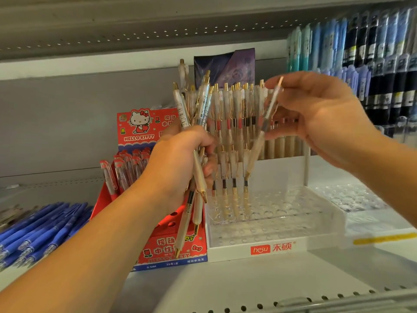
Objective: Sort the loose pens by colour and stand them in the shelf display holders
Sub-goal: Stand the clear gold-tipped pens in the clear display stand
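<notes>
My left hand (pixel 180 159) grips a bundle of several cream pens with gold tips (pixel 191 114), their tips pointing down in front of the red box. My right hand (pixel 316 118) pinches a single cream pen (pixel 267 123) between thumb and fingers, tilted, above the clear display holder (pixel 270 222). That holder has rows of round holes and a white base marked "hesu". Several cream pens (pixel 230 136) stand upright in its back rows; the front rows show bare holes.
A red Hello Kitty pen box (pixel 140 129) stands left of the holder, with red pens inside. Loose blue pens (pixel 33 231) lie at the far left. Packaged blue and black pens (pixel 372 64) hang at the upper right. Another clear tray (pixel 352 197) sits right of the holder.
</notes>
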Tool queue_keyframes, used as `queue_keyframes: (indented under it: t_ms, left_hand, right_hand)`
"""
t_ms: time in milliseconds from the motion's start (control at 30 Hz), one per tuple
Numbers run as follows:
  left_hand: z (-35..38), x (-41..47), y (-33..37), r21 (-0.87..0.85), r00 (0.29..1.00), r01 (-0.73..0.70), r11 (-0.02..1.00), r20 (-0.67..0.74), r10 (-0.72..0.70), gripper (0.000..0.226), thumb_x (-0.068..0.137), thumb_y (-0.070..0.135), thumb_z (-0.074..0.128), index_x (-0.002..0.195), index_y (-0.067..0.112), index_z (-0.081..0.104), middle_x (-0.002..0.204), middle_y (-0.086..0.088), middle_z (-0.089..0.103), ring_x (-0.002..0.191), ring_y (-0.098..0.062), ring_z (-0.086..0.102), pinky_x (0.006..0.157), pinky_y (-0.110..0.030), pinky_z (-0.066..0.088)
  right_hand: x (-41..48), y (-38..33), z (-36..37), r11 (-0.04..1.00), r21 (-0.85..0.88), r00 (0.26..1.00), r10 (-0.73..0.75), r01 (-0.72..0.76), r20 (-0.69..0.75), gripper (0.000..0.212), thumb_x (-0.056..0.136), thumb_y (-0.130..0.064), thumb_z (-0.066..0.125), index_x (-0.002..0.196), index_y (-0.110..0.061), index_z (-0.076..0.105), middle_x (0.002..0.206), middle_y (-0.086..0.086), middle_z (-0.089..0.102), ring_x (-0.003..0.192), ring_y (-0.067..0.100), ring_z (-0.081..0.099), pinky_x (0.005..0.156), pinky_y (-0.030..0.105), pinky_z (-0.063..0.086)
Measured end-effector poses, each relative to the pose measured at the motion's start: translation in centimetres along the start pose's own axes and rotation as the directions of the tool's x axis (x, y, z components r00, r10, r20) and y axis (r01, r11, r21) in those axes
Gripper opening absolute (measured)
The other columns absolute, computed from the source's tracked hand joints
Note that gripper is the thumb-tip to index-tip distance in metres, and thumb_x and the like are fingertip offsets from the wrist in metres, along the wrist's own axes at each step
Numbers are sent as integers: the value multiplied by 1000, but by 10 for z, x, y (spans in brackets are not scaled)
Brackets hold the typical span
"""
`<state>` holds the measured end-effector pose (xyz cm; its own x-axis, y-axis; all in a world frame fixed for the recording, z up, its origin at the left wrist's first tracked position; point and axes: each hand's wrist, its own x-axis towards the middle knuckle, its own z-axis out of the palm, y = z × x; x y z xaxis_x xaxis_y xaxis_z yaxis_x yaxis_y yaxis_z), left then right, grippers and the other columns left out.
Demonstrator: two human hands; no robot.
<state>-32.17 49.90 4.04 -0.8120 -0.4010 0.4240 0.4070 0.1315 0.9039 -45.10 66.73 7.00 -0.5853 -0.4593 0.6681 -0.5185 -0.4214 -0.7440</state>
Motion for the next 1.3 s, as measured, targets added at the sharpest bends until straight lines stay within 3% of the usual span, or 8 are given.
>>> queue_keyframes:
  t_ms: [133, 333, 600, 800, 933, 1033, 1167, 1300]
  left_hand:
    - [0, -1, -1, -5, 1000, -16, 1000, -4, 16, 24, 66, 13, 54, 88, 7, 44, 69, -11, 45, 44, -22, 37, 40, -24, 34]
    - [0, 0, 0, 1, 999, -6, 1000, -45, 6, 36, 65, 13, 54, 101, 7, 53, 75, -11, 46, 45, -22, 37, 44, -25, 33]
    - [2, -2, 2, -6, 999, -7, 1000, -34, 7, 41, 65, 12, 54, 105, 4, 54, 74, -12, 44, 45, -22, 36, 43, -24, 33]
    - [3, -5, 4, -32, 1000, 2, 999, 11, -2, 33, 66, 11, 54, 97, 2, 51, 77, -15, 44, 44, -22, 36, 42, -25, 33]
    - [3, -6, 3, -28, 995, 14, 999, 100, -11, 31, 70, 10, 51, 101, 8, 52, 74, -10, 51, 44, -19, 38, 40, -23, 33]
    - [6, -7, 2, -19, 984, 22, 1000, 176, -18, 37, 72, 9, 50, 109, 13, 57, 72, -8, 53, 44, -17, 38, 40, -22, 32]
    - [9, -7, 1, 3, 978, 21, 1000, 208, -21, 34, 73, 9, 51, 107, 12, 52, 73, -10, 56, 45, -19, 38, 42, -23, 33]
    - [12, -6, 0, 15, 994, -11, 1000, 108, 10, 35, 68, 10, 53, 101, 16, 60, 69, -7, 59, 44, -20, 43, 39, -24, 34]
  right_hand:
    - [-4, 12, -10, 950, -290, 993, -101, 117, 68, 34, 97, 4, 51, 117, -22, 58, 83, -3, 58, 72, 20, 67, 58, 41, 62]
    - [-6, 20, -7, 958, -270, 990, -63, 95, 123, 42, 95, 4, 54, 97, -37, 58, 89, -1, 60, 77, 25, 67, 56, 38, 62]
    - [-8, 30, -6, 920, -390, 969, 68, 30, 236, 34, 93, 0, 60, 98, -34, 61, 93, 3, 64, 74, 21, 71, 60, 29, 61]
    - [-13, 24, -6, 612, -744, 947, -28, 269, 319, 27, 82, -21, 77, 91, -44, 64, 92, -15, 61, 81, -2, 58, 73, 6, 48]
    - [-12, 24, -6, 633, -747, 963, 12, 203, 271, 18, 83, -33, 74, 90, -44, 62, 85, -18, 64, 68, -11, 55, 60, 4, 45]
    - [-15, 24, -1, 632, -734, 968, -123, 247, 220, 17, 85, -30, 69, 94, -40, 60, 86, -17, 62, 70, -3, 55, 58, 9, 46]
    - [-25, 19, 13, 831, -485, 953, -162, 271, 254, 11, 83, -30, 68, 94, -27, 67, 84, -6, 66, 71, 10, 60, 59, 24, 52]
    - [-36, 19, 23, 937, -282, 911, -77, 204, 404, 16, 81, -28, 73, 95, -22, 66, 84, -8, 69, 65, 3, 60, 50, 10, 45]
